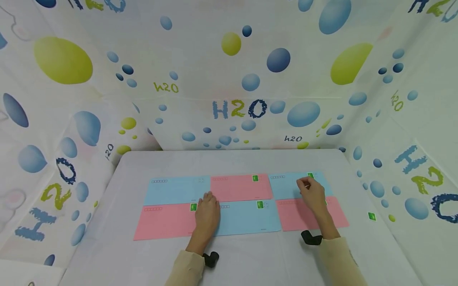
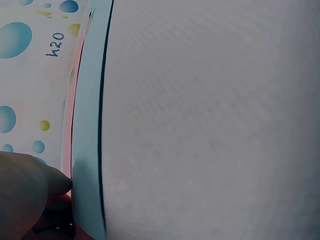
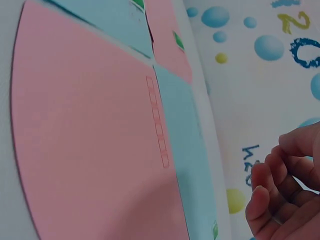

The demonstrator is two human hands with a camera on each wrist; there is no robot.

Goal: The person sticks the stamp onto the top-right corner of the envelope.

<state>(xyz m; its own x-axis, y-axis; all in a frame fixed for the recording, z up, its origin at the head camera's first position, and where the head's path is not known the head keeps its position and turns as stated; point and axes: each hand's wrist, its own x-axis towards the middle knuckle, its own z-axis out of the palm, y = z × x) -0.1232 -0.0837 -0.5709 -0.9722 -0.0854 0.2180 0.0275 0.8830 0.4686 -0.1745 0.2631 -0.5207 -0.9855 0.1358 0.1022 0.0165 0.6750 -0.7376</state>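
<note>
Blue and pink envelopes lie in two rows on the white table. My left hand (image 1: 208, 210) rests over the seam between the lower-left pink envelope (image 1: 161, 226) and the lower-middle blue envelope (image 1: 247, 222), fingers extended toward the upper row. Above the upper-right blue envelope (image 1: 286, 190) and the lower-right pink envelope (image 1: 291, 218) hovers my right hand (image 1: 313, 194). Its fingers are loosely curled, the thumb near the index finger, and nothing shows between them in the right wrist view. Green stamps, such as one on the upper pink envelope (image 1: 234, 188), sit near the envelopes' right ends.
A loose green stamp (image 1: 372, 216) lies on the table (image 1: 257, 258) right of the envelopes. The upper-left blue envelope (image 1: 175, 192) shows a faint outlined square instead of a stamp. Patterned cloth (image 1: 200, 59) walls the table at the back and both sides.
</note>
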